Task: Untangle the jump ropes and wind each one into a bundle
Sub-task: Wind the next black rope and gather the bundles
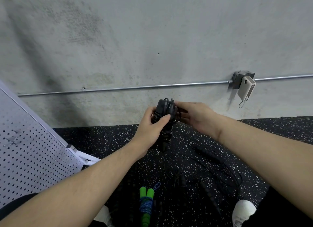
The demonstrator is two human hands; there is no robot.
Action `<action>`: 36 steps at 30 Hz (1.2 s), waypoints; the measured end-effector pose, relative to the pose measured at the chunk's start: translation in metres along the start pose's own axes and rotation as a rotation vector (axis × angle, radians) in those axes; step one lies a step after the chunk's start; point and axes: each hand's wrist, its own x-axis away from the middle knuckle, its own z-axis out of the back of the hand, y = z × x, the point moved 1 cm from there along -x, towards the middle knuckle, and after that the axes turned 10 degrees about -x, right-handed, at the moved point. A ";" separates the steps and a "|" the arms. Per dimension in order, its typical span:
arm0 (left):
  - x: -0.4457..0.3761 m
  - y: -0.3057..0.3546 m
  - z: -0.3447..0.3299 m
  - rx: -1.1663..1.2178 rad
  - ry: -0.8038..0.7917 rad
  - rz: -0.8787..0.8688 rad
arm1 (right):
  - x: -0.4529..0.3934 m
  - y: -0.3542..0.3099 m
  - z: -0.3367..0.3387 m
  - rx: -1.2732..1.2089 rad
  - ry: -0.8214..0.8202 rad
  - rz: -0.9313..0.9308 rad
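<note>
Left fingers [163,118]: curled round the black bundle, thumb laid across its front, gripping the handles mid-length.
Right fingers [182,106]: curled at the bundle's upper right side, pinching the cord wraps near the top; exact strand held too dark to tell.
Left hand [149,125]: closed on the bundle, raised in front of the wall.
Right hand [196,116]: closed against the bundle from the right, level with the left.
Black bundle [165,123]: two black handles side by side, upright, thin cord wound round them in coils; held above the floor.
Green rope [146,204]: already wound, green handles together, blue cord wrapped round the middle; lying on the floor near the bottom edge, between the shoes.
Loose ropes [208,177]: black handles and thin cords spread in loops on the floor, right of the green rope, under the right forearm.
Floor [105,142]: black speckled mat.
Shoes [243,209]: white, at the bottom edge.
Pegboard [30,147]: white perforated panel, leaning at left.
Wall [135,40]: grey concrete, with a metal pipe [135,87] running across it.
Box [242,79]: grey, on the pipe, with a beige device [245,89] hanging on its front.
</note>
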 end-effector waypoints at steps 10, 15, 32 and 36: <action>-0.003 0.005 0.003 0.153 0.085 0.149 | 0.022 -0.011 -0.010 0.538 -0.003 0.456; -0.003 0.008 0.002 0.142 0.109 0.136 | 0.024 -0.002 -0.014 0.670 -0.069 0.558; -0.008 0.012 0.018 0.132 -0.033 0.096 | 0.024 -0.009 -0.013 0.611 -0.120 0.627; -0.008 0.012 0.021 0.151 -0.117 0.145 | 0.025 -0.012 -0.006 0.632 -0.205 0.629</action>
